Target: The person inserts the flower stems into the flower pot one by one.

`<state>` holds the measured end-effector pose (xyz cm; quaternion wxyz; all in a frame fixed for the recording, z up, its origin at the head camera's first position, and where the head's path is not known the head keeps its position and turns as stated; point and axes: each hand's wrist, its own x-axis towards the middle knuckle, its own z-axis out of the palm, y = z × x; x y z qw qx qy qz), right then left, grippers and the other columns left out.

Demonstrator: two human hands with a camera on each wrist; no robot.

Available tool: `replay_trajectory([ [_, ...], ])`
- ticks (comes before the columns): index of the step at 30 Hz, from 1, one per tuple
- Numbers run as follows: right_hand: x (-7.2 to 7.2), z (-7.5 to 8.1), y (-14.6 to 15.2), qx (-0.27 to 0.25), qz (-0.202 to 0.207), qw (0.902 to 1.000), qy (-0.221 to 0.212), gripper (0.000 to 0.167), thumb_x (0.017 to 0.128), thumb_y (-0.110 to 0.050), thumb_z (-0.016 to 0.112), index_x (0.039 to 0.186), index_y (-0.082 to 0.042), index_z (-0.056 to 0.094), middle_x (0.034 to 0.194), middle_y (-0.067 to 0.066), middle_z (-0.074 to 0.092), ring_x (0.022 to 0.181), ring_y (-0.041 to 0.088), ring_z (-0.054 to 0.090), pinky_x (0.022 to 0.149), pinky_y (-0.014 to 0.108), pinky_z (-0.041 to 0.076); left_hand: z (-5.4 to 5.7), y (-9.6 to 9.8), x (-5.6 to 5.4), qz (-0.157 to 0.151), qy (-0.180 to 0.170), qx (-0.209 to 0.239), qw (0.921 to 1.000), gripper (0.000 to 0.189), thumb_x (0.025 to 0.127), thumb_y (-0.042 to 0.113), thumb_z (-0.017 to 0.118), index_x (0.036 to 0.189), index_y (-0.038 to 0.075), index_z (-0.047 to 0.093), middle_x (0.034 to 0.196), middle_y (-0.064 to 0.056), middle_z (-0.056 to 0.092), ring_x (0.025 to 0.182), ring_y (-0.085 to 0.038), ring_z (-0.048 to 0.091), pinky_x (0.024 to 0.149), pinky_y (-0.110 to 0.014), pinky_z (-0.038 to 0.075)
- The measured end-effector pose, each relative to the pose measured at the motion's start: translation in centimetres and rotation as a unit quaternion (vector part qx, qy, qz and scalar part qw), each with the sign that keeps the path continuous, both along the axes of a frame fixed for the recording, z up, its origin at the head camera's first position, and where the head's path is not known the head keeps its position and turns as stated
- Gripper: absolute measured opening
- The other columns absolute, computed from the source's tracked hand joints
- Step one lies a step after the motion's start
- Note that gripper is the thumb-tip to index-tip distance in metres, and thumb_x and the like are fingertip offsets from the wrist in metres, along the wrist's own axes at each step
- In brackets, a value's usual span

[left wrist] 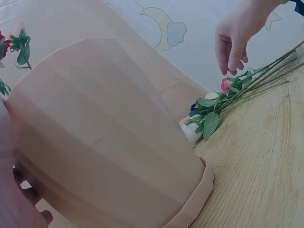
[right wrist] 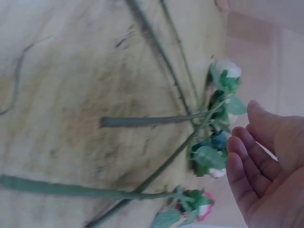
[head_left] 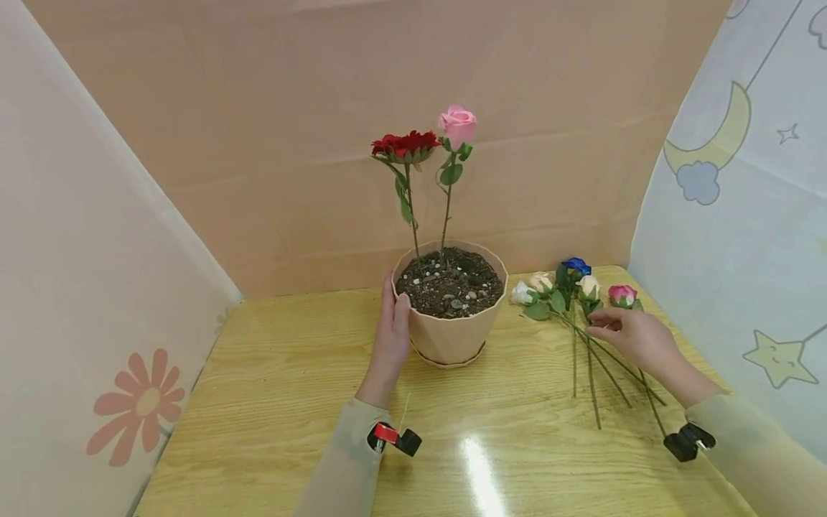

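A peach flowerpot [head_left: 452, 336] filled with dark soil [head_left: 452, 287] stands on the table. A red flower [head_left: 405, 146] and a pink rose [head_left: 458, 126] rise upright from the soil. My left hand [head_left: 391, 334] holds the pot's left side, thumb near the rim; the pot wall [left wrist: 104, 128] fills much of the left wrist view. My right hand [head_left: 636, 343] hovers over the loose roses at the right, its fingers [right wrist: 247, 166] loosely bent with nothing between them. Among these roses are a blue one [head_left: 577, 267], a white one [head_left: 522, 293] and a magenta one [head_left: 622, 295].
The roses' green stems [head_left: 594, 388] cross one another and point toward the table's front right. Beneath lies the wooden table [head_left: 291, 402]. A peach cloth [head_left: 291, 143] hangs behind, with patterned cloths at the left [head_left: 97, 251] and right [head_left: 743, 237].
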<state>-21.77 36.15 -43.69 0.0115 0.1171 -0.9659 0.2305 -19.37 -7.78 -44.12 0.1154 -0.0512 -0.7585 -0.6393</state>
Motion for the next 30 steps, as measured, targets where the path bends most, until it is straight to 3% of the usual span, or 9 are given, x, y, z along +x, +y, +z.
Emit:
replay_trajectory([
  [5, 0.0, -1.5, 0.8, 0.003, 0.001, 0.9999, -0.014, 0.041, 0.107, -0.03, 0.077, 0.132, 0.003, 0.076, 0.105, 0.011, 0.079, 0.095, 0.036, 0.074, 0.079, 0.059, 0.059, 0.1, 0.0, 0.1, -0.001, -0.002, 0.004, 1.0, 0.068, 0.121, 0.048, 0.034, 0.18, 0.032, 0.003, 0.185, -0.002, 0.003, 0.169, -0.033, 0.01, 0.132, -0.063, 0.015],
  [13, -0.1, -3.1, 1.5, -0.007, 0.015, 0.9999, 0.002, 0.033, 0.104, -0.025, 0.08, 0.126, 0.0, 0.081, 0.104, 0.009, 0.081, 0.092, 0.032, 0.075, 0.08, 0.059, 0.06, 0.0, 0.0, 0.1, -0.001, -0.004, 0.006, 1.0, 0.068, 0.121, 0.049, 0.034, 0.18, 0.033, 0.003, 0.185, 0.0, 0.002, 0.169, -0.033, 0.01, 0.132, -0.065, 0.015],
  [30, -0.1, -4.5, 2.5, -0.014, -0.003, 0.9999, -0.006, 0.027, 0.105, -0.024, 0.079, 0.12, -0.002, 0.083, 0.105, 0.013, 0.081, 0.094, 0.038, 0.075, 0.083, 0.063, 0.058, 0.0, -0.1, 0.1, -0.003, -0.002, -0.003, 1.0, 0.067, 0.121, 0.05, 0.033, 0.179, 0.034, 0.002, 0.185, 0.0, 0.001, 0.169, -0.033, 0.009, 0.132, -0.065, 0.014],
])
